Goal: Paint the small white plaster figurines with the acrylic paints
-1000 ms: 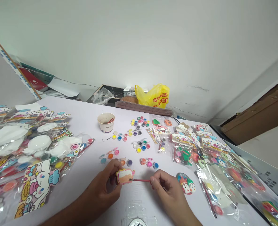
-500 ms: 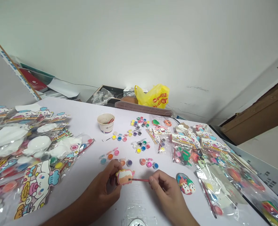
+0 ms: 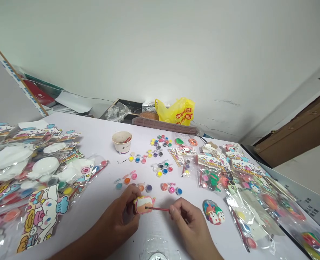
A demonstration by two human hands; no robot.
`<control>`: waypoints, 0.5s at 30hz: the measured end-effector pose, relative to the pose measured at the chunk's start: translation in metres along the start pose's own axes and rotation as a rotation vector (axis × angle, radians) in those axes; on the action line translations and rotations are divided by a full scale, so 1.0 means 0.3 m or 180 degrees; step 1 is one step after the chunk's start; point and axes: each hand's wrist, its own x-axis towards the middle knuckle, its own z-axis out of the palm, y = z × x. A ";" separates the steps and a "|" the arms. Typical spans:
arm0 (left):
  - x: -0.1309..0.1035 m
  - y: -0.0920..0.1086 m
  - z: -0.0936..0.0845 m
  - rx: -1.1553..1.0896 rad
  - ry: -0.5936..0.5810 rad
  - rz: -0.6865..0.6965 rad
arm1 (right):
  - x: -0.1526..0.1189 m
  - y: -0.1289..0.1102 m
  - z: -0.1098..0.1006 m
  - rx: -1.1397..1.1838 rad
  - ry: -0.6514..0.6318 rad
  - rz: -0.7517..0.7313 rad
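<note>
Between the thumb and fingers of my left hand (image 3: 124,213) is a small painted figurine (image 3: 142,205), with a white patch, an orange-tan area and yellow and pink edges. My right hand (image 3: 188,222) pinches a thin red paintbrush (image 3: 160,209). The brush's dark tip lies over the tan area of the figurine and seems to touch it. Just beyond my hands sit open paint pots: a strip of pink, salmon and blue pots (image 3: 172,189) and another with orange, pink and teal pots (image 3: 126,180). A painted round piece (image 3: 213,212) lies right of my right hand.
A paper cup (image 3: 122,142) with brushes in it stands farther back, near more paint strips (image 3: 162,168). Bagged craft kits (image 3: 44,216) cover the left side; others (image 3: 246,213) cover the right. Behind the table is a yellow plastic bag (image 3: 177,111). Clear tape (image 3: 158,249) lies at the front.
The brush tip has moved slightly left across the figurine, and my right hand has shifted a little left with it. My left hand holds the figurine in nearly the same place.
</note>
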 end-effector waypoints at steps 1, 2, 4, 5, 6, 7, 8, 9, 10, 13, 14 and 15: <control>-0.001 0.000 0.000 0.0002 0.0007 -0.0008 | 0.001 0.000 0.001 -0.0008 0.0066 0.0009; -0.001 0.000 0.000 0.0002 0.0015 -0.0023 | 0.002 -0.001 0.001 -0.0001 0.0145 0.0013; -0.001 -0.003 -0.001 -0.0005 0.0013 -0.0038 | 0.002 -0.003 0.003 0.0043 0.0201 -0.0005; 0.000 -0.005 -0.002 -0.0011 -0.0009 -0.0028 | 0.002 -0.004 0.004 0.0065 0.0150 -0.0018; 0.001 -0.006 -0.003 -0.0013 -0.0032 -0.0009 | 0.002 -0.006 0.004 0.0072 0.0092 -0.0023; 0.002 -0.007 -0.003 -0.0006 -0.0050 0.0006 | 0.001 -0.006 0.004 0.0062 0.0062 -0.0019; 0.003 -0.006 -0.004 0.0008 -0.0064 0.0014 | 0.001 -0.007 0.004 0.0046 0.0075 -0.0004; 0.003 -0.005 -0.005 0.0026 -0.0066 0.0007 | 0.001 -0.007 0.003 0.0032 0.0112 0.0015; 0.003 -0.003 -0.006 0.0047 -0.0066 -0.0007 | 0.001 -0.006 0.001 0.0027 0.0143 0.0031; 0.002 0.004 -0.006 0.0073 -0.0045 -0.0032 | 0.004 -0.004 -0.007 0.0038 0.0099 0.0017; 0.001 0.006 -0.005 0.0064 -0.0019 -0.0037 | 0.006 -0.004 -0.010 0.0039 0.0070 0.0010; 0.000 0.008 -0.004 0.0052 0.0010 -0.0039 | 0.007 -0.004 -0.012 0.0033 0.0069 0.0006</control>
